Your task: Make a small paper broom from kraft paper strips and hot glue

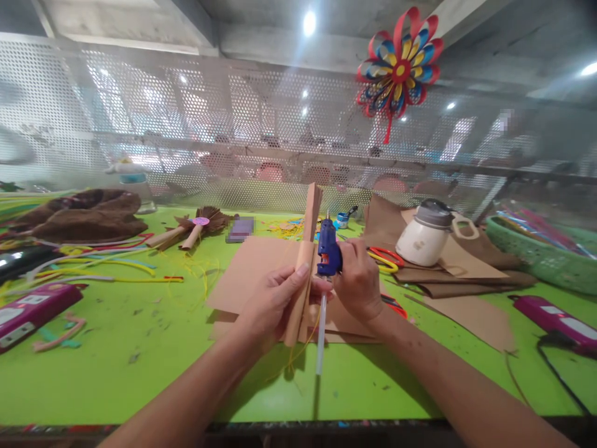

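My left hand [275,300] is closed around a narrow piece of rolled and folded brown kraft paper [305,249], with the thumb pressed on its front. The paper stands nearly upright, its folded strip pointing away from me. In my right hand [358,280] is a blue hot glue gun [329,249], nozzle upward, close beside the paper's right side. A translucent glue stick [321,336] sticks out of the gun toward me. Beneath both hands lie flat sheets of brown paper [254,267]. A thin yellow string hangs below the paper roll.
To the right stand a white mug [422,239] with a dark lid and a green basket [545,255]. Orange- and yellow-handled scissors [387,258] lie near my right hand. Purple power strips [37,314] rest at both sides. Left are a finished brown paper piece [200,224] and a brown cloth [88,218].
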`<action>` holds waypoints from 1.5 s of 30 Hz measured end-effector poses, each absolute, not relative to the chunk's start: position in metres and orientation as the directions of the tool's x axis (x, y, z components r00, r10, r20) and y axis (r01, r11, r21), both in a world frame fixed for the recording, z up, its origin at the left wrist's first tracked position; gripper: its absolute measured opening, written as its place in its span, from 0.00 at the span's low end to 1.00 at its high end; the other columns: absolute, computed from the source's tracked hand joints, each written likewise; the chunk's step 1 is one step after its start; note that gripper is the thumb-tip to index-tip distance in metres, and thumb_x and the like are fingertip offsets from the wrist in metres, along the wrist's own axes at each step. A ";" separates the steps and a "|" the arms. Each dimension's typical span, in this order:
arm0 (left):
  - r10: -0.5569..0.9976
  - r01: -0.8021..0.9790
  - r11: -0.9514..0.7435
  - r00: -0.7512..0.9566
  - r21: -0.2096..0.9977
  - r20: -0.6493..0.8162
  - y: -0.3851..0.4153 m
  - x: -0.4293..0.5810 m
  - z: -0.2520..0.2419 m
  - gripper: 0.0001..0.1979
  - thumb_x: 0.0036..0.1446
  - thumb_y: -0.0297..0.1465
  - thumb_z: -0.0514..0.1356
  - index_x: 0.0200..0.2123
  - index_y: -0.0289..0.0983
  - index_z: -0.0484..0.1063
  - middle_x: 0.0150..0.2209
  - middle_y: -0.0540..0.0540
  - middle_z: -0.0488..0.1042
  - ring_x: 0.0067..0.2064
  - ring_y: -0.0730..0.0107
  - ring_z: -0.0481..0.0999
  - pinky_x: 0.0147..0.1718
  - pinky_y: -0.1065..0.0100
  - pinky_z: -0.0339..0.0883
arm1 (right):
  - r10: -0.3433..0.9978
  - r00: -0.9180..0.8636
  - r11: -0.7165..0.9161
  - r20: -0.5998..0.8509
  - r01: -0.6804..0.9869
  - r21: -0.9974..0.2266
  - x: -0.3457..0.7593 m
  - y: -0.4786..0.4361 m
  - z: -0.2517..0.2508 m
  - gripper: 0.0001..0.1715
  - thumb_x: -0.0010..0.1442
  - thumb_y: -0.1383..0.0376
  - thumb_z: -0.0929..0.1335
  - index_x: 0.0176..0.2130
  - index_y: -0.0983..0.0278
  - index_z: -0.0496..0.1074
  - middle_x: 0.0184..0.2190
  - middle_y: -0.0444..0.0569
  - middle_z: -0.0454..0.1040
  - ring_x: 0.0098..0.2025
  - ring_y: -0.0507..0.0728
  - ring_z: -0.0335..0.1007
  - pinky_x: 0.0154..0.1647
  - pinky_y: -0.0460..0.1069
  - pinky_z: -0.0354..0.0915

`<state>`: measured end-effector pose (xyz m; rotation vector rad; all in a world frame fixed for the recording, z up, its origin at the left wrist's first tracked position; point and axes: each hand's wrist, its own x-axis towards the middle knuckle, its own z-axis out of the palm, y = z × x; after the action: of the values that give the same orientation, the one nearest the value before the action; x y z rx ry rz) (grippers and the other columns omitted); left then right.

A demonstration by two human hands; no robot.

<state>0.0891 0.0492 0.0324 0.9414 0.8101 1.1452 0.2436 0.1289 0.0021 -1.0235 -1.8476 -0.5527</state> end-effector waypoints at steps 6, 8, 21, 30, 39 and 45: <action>0.977 -0.366 0.075 0.212 0.928 0.005 0.052 0.088 0.028 0.17 0.53 0.42 0.61 0.32 0.32 0.77 0.32 0.39 0.78 0.27 0.69 0.74 0.25 0.66 0.72 | 0.423 -0.210 0.571 0.881 0.817 -0.080 0.242 0.127 -0.002 0.07 0.57 0.70 0.62 0.38 0.65 0.65 0.36 0.54 0.66 0.38 0.61 0.63 0.37 0.54 0.64; 0.977 -0.364 0.058 0.214 0.930 0.023 0.051 0.089 0.028 0.16 0.54 0.41 0.61 0.31 0.32 0.77 0.33 0.39 0.78 0.30 0.68 0.75 0.29 0.67 0.72 | 0.432 -0.217 0.582 0.875 0.808 -0.087 0.242 0.127 -0.002 0.06 0.58 0.70 0.62 0.38 0.64 0.65 0.34 0.53 0.65 0.37 0.61 0.62 0.37 0.53 0.64; 0.998 -0.428 0.049 -0.015 0.902 -0.061 0.067 0.068 0.023 0.13 0.52 0.39 0.63 0.31 0.34 0.74 0.29 0.44 0.78 0.29 0.68 0.76 0.31 0.68 0.72 | 0.488 -0.222 0.767 0.844 0.571 -0.293 0.253 0.121 0.002 0.02 0.59 0.67 0.64 0.36 0.63 0.66 0.33 0.50 0.67 0.36 0.58 0.64 0.38 0.53 0.65; 0.980 -0.569 0.189 0.054 0.800 -0.193 0.079 0.071 0.010 0.12 0.57 0.33 0.57 0.37 0.29 0.74 0.29 0.38 0.78 0.29 0.60 0.79 0.32 0.61 0.74 | 0.909 -0.244 0.397 0.337 0.260 -0.880 0.263 0.091 0.005 0.24 0.53 0.46 0.68 0.34 0.64 0.72 0.23 0.46 0.71 0.25 0.54 0.66 0.25 0.49 0.64; 0.980 -0.559 0.175 0.021 0.810 -0.197 0.081 0.070 0.011 0.11 0.59 0.32 0.54 0.33 0.31 0.73 0.23 0.44 0.76 0.18 0.70 0.73 0.18 0.70 0.68 | 0.890 -0.424 0.332 0.166 0.355 -0.874 0.279 0.087 0.021 0.29 0.54 0.43 0.65 0.29 0.66 0.74 0.25 0.50 0.73 0.29 0.56 0.68 0.30 0.50 0.64; 0.972 -0.551 0.195 0.000 0.811 -0.234 0.081 0.071 0.011 0.11 0.58 0.33 0.56 0.35 0.31 0.73 0.24 0.43 0.77 0.20 0.68 0.74 0.23 0.67 0.72 | 0.882 -0.460 0.350 0.101 0.497 -0.794 0.288 0.088 0.024 0.26 0.55 0.45 0.65 0.32 0.64 0.76 0.31 0.51 0.77 0.34 0.59 0.71 0.34 0.51 0.66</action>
<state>0.0714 0.0810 0.0109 0.5870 0.9197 1.3109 0.2879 0.0876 0.0241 -1.1972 -2.0918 0.9631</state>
